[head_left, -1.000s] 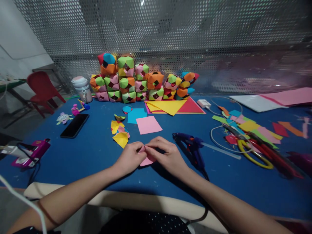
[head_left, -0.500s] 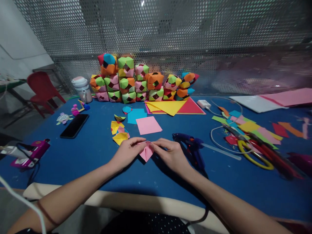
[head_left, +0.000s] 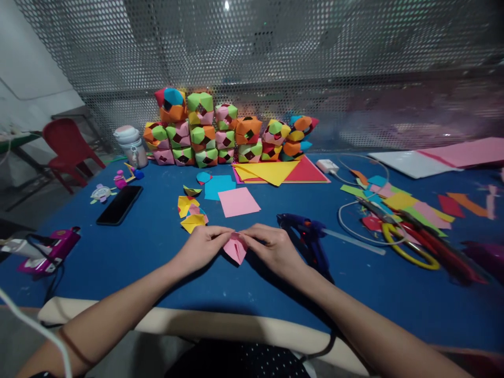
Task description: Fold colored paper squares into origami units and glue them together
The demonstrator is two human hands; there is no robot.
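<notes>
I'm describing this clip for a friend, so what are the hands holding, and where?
Pink folded paper: the left hand and right hand pinch its upper corners, point hanging toward the person.

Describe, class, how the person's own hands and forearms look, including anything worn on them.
The left hand and right hand have no gloves, and no rings can be made out. Both forearms are uncovered where they show. A dark patch at the lower left edge may be a sleeve. The dark garment below has pale dots.
</notes>
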